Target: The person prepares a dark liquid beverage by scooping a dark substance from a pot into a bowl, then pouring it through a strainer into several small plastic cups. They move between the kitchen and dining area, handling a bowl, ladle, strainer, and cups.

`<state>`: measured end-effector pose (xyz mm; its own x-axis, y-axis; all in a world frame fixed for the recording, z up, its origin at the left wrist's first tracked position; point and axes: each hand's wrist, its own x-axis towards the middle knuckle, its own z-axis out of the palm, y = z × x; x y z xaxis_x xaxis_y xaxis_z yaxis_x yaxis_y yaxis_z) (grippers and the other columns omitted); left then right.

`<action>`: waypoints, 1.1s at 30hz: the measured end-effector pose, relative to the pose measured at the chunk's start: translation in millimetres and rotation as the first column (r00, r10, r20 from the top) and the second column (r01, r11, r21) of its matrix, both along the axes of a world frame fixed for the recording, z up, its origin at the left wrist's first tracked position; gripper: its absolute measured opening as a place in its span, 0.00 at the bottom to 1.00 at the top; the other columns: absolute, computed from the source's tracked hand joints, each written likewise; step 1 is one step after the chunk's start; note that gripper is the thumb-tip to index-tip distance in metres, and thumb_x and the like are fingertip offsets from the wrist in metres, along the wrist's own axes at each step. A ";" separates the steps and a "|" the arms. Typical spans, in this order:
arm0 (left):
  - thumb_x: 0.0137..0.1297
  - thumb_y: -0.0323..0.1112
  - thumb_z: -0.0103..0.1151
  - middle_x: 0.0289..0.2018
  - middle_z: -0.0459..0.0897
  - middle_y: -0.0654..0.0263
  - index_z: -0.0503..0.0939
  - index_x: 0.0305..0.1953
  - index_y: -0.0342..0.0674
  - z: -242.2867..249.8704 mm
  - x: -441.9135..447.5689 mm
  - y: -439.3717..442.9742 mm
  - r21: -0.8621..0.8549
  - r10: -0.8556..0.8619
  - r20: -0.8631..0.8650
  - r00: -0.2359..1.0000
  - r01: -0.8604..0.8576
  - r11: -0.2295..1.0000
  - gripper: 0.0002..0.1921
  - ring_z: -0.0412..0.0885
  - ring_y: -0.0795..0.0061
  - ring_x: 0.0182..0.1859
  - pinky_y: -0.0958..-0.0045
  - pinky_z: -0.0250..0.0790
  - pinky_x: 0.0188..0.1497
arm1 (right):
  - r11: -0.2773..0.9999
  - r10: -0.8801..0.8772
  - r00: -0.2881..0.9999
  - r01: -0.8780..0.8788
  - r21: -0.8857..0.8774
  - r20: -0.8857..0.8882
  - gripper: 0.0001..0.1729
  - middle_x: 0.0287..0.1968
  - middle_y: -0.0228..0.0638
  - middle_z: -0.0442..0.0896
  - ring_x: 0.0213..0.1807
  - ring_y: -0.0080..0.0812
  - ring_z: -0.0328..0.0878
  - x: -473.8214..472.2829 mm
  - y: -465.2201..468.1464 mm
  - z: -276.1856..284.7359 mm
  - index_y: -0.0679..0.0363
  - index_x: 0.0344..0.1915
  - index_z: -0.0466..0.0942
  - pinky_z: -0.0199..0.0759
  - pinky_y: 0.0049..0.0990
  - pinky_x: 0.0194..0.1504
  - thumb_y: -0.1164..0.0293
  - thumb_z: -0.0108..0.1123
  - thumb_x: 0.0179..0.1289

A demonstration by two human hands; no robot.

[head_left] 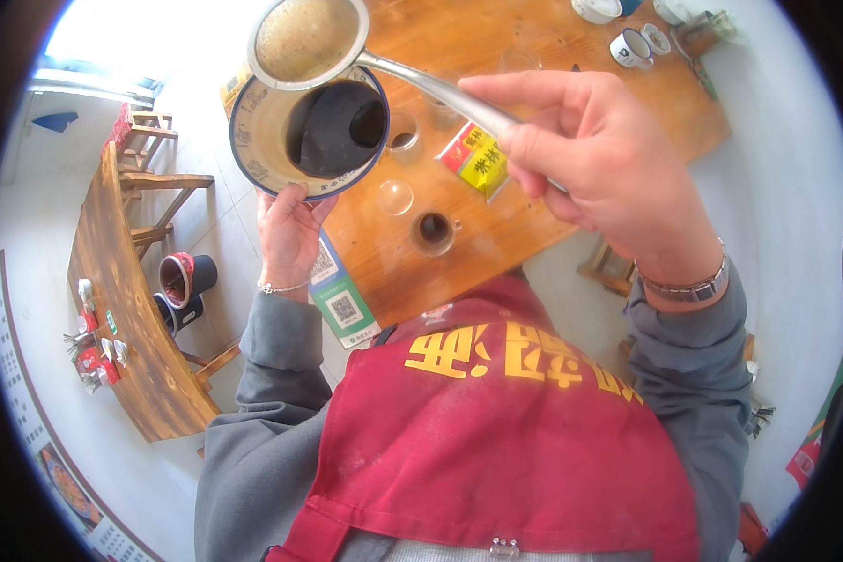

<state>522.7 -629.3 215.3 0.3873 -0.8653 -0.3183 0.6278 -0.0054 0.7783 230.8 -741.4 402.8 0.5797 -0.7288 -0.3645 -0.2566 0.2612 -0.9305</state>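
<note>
My left hand [289,228] grips the near rim of a blue-rimmed ceramic bowl [263,133], tilted and holding dark liquid [334,140]. Between the fingers of my right hand [590,151] is the metal handle of a fine-mesh strainer [311,38], whose round head hangs over the far edge of the bowl. On the wooden table [393,281] below stand a glass cup [433,232] with dark liquid, a second glass [402,137] with a little dark liquid, and a clear round lid or dish [395,197]. A yellow and red printed packet [481,161] lies under the strainer's handle.
Payment-code cards [343,305] lie along the table's left edge. At the far right are an enamel mug [631,48] and a metal container [699,35]. Another wooden table [133,316] and a bin [186,277] are to my left, with a stool [608,270] beyond the near table edge.
</note>
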 end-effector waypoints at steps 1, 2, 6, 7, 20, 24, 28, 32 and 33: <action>0.68 0.19 0.45 0.59 0.77 0.56 0.59 0.67 0.46 0.2 -0.4 -0.4 0.002 -0.003 0.000 1.000 0.003 1.000 0.28 0.85 0.58 0.53 0.59 0.85 0.51 | 1.000 -0.001 1.000 0.001 -0.007 0.005 0.23 0.24 0.24 0.75 0.17 0.10 0.61 -0.7 -0.1 -0.5 0.64 0.66 0.75 0.52 0.13 0.17 0.77 0.54 0.72; 0.68 0.19 0.45 0.59 0.77 0.56 0.59 0.67 0.46 0.3 -1.0 -0.8 0.012 0.001 0.006 1.000 -0.001 1.000 0.28 0.85 0.58 0.52 0.59 0.85 0.51 | 1.000 0.001 1.000 -0.001 -0.008 -0.001 0.23 0.24 0.24 0.75 0.18 0.10 0.61 -1.3 -0.3 -1.0 0.64 0.66 0.75 0.52 0.13 0.17 0.77 0.54 0.72; 0.68 0.19 0.46 0.59 0.77 0.57 0.59 0.67 0.46 -0.3 -3.6 -2.6 0.035 0.014 0.039 0.999 -0.016 0.999 0.27 0.85 0.59 0.52 0.60 0.85 0.51 | 1.000 0.003 1.000 -0.003 -0.005 0.016 0.23 0.25 0.24 0.76 0.18 0.10 0.62 -3.8 -0.3 -2.7 0.64 0.65 0.75 0.53 0.13 0.17 0.78 0.54 0.72; 0.68 0.19 0.46 0.59 0.77 0.57 0.59 0.67 0.46 -0.8 -4.0 -3.1 0.027 0.007 0.059 0.998 -0.008 1.000 0.27 0.85 0.59 0.52 0.60 0.85 0.51 | 1.000 0.003 1.000 -0.003 0.000 0.031 0.23 0.25 0.24 0.76 0.18 0.10 0.62 -4.4 0.1 -3.1 0.64 0.65 0.75 0.53 0.13 0.18 0.78 0.54 0.72; 0.68 0.19 0.46 0.59 0.77 0.57 0.59 0.68 0.47 -2.8 -0.5 -5.1 0.003 -0.042 0.200 0.979 0.042 0.999 0.28 0.85 0.61 0.52 0.62 0.84 0.52 | 0.997 -0.004 1.000 0.004 -0.083 0.004 0.22 0.25 0.24 0.76 0.17 0.10 0.62 -7.6 1.8 -0.5 0.64 0.65 0.76 0.55 0.13 0.18 0.78 0.53 0.72; 0.68 0.19 0.45 0.59 0.76 0.57 0.59 0.68 0.47 0.4 -2.3 -6.2 -0.019 -0.048 0.212 0.976 0.053 0.998 0.28 0.85 0.60 0.52 0.63 0.85 0.52 | 0.996 -0.002 1.000 0.002 -0.086 0.002 0.22 0.25 0.24 0.76 0.18 0.10 0.62 -8.3 2.3 -0.7 0.64 0.65 0.76 0.55 0.13 0.18 0.78 0.53 0.73; 0.68 0.19 0.45 0.60 0.76 0.57 0.58 0.69 0.47 4.6 -6.5 -8.1 -0.013 -0.040 0.178 0.983 0.043 0.999 0.29 0.85 0.60 0.53 0.62 0.85 0.51 | 0.997 -0.001 1.000 0.003 -0.083 0.019 0.22 0.25 0.24 0.76 0.18 0.10 0.63 -10.4 3.0 -1.4 0.64 0.65 0.75 0.55 0.13 0.18 0.77 0.54 0.73; 0.68 0.19 0.45 0.61 0.76 0.56 0.57 0.70 0.47 7.9 -11.0 -9.6 -0.023 -0.037 0.125 0.991 0.040 0.999 0.30 0.84 0.57 0.54 0.61 0.85 0.52 | 0.994 -0.011 1.000 0.013 -0.106 0.019 0.22 0.25 0.24 0.76 0.18 0.10 0.63 -12.0 4.6 -2.5 0.64 0.65 0.75 0.55 0.13 0.18 0.77 0.54 0.73; 0.68 0.20 0.46 0.60 0.76 0.56 0.57 0.70 0.47 8.2 -11.6 -9.5 -0.033 -0.031 0.092 0.995 0.035 0.999 0.30 0.84 0.56 0.54 0.61 0.85 0.52 | 0.994 -0.016 0.999 0.019 -0.110 0.031 0.22 0.25 0.24 0.76 0.18 0.10 0.63 -12.3 5.0 -2.6 0.64 0.65 0.76 0.55 0.13 0.18 0.77 0.54 0.73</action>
